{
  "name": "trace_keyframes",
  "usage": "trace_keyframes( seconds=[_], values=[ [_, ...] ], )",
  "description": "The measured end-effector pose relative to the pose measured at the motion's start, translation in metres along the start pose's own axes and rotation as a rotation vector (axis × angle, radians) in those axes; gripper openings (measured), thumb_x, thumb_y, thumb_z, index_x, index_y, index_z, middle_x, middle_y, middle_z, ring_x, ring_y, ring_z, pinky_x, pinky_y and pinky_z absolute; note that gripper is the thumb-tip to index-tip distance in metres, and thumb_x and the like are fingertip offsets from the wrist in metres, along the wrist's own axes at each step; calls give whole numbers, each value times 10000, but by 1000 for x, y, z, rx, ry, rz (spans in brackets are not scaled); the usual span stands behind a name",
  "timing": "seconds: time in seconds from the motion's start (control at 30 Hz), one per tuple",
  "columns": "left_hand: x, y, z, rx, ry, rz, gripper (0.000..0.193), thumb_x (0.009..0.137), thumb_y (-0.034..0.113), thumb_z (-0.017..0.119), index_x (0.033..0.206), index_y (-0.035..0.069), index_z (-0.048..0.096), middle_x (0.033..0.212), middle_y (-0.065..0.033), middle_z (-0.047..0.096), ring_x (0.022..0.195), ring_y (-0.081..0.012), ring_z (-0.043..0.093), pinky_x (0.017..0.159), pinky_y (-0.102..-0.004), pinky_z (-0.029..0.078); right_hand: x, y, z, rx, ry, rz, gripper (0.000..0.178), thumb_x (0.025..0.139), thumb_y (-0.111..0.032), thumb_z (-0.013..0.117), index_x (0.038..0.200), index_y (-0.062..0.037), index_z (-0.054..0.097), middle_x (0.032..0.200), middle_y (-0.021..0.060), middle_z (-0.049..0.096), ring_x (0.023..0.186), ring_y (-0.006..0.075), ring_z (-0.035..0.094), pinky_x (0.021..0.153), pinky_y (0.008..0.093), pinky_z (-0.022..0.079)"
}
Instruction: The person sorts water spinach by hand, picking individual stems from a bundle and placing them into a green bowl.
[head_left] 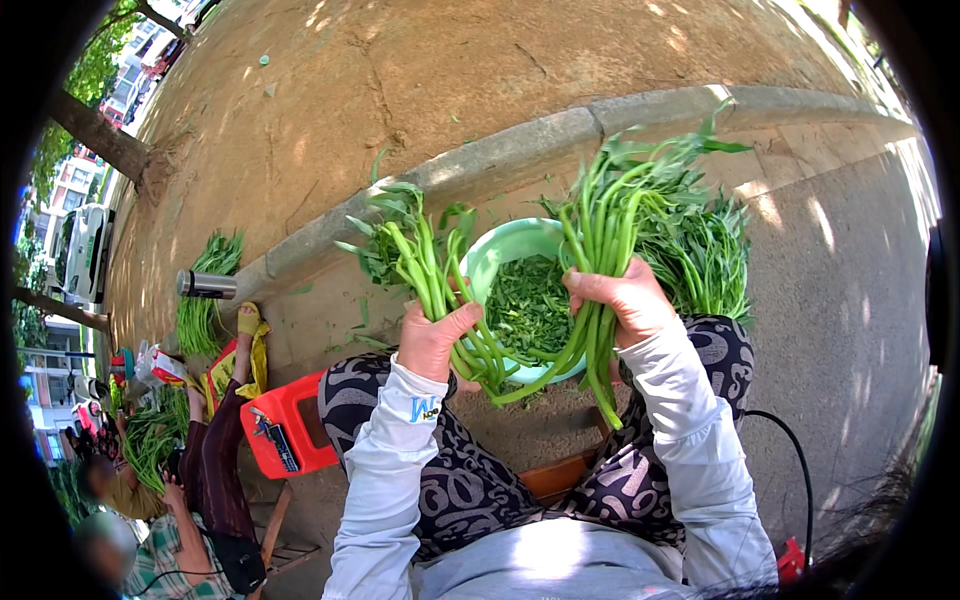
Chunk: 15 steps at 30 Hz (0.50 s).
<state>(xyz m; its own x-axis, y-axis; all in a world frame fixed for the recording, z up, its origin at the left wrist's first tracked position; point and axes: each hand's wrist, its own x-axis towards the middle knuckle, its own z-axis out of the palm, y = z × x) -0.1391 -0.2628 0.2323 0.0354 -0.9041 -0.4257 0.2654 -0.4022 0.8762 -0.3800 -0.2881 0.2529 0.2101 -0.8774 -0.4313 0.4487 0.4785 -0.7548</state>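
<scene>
My left hand point(435, 338) is closed round a smaller bunch of water spinach point(425, 265), its leaves pointing away from me. A thicker bunch of water spinach point(608, 225) is gripped in my right hand point(632, 300), thumb across the long green stems, whose lower ends hang towards my lap. Both bunches are held up over a pale green basin point(500, 236) between my knees. Loose leaves and short pieces of greens point(525, 300) lie in the basin. Past my right hand, another heap of leafy greens point(715, 260) rests beside the basin.
A red plastic stool point(285, 428) stands by my left knee. Farther left are a steel cup point(205, 285), more greens point(197, 322) on the ground and seated people handling greens. A stone kerb point(540, 135) runs beyond the basin, with bare earth behind it.
</scene>
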Motion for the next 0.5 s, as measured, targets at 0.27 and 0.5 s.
trace_keyframes(
  seconds=[0.27,0.5],
  values=[
    [-10,-3,30,-109,-262,-69,257,833,78,697,1056,15,586,868,-32,613,728,-117,579,633,-276,494,5,47,24,-65,-191,-12,450,792,-195,745,1145,23,570,980,58,636,774,120,571,676,256,469],
    [-6,-14,22,-151,-279,-54,440,845,285,705,1150,1,565,829,-17,588,706,-105,540,629,-241,440,1,52,33,-94,-249,-80,487,770,-109,763,1167,25,515,1025,89,626,833,150,601,727,300,505]
  ],
)
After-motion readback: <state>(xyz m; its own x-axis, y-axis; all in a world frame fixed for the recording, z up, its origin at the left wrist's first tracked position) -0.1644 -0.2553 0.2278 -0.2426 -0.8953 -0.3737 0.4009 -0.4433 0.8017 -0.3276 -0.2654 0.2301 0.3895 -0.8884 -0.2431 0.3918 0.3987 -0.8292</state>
